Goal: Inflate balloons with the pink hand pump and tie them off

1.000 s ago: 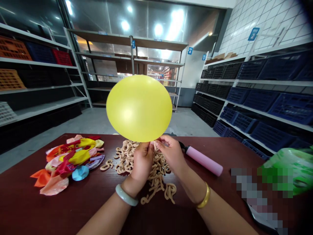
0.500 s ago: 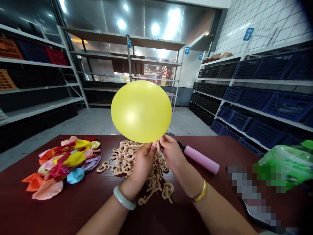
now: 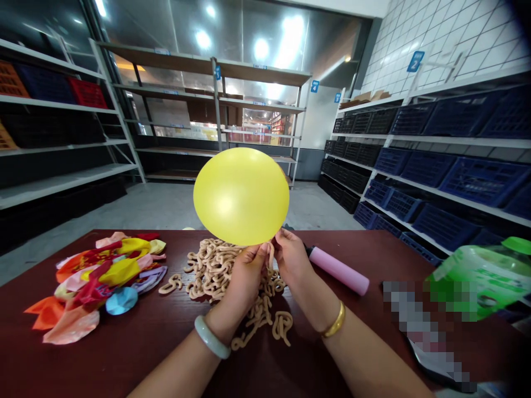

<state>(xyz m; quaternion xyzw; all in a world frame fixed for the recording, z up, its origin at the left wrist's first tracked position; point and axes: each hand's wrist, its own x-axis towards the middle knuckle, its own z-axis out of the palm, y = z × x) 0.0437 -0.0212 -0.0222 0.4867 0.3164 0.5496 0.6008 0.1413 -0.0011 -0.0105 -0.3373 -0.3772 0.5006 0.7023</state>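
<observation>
An inflated yellow balloon is held up over the table, its neck pointing down between my hands. My left hand pinches at the neck from the left, thumb upward. Opposite it, my right hand has its fingertips closed at the same spot, with a short tan piece like a rubber tie showing between the hands. The exact grip on the neck is partly hidden by my fingers. Below and behind the hands lies a pile of curled tan rubber-like ties, a few of them loose nearer to me.
Colourful uninflated balloons are heaped at left on the dark red table. A pink hand pump lies right of my hands. A green-labelled plastic jug and a blurred-out flat object are further right. Crate-filled shelves stand beyond.
The balloon has dropped slightly and looks a little smaller, as both hands stay at its neck. My view has shifted slightly to the right.
</observation>
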